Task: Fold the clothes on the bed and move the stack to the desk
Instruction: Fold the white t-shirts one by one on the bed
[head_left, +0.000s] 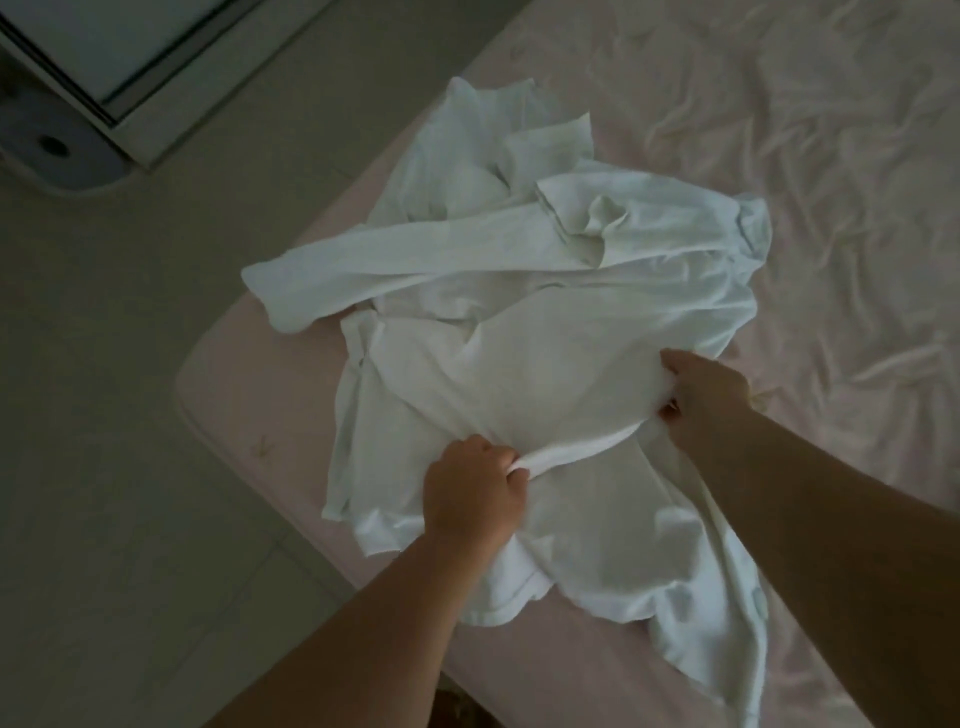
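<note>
Both clamped on one white shirt at the corner of the pink bed, left hand and right hand each bunching cloth, probably to spread it flat for folding, second white garment just behind.

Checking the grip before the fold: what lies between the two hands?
In the head view, a taut band of the white shirt runs from the left hand to the right hand; both grip it, nothing else between.
</note>
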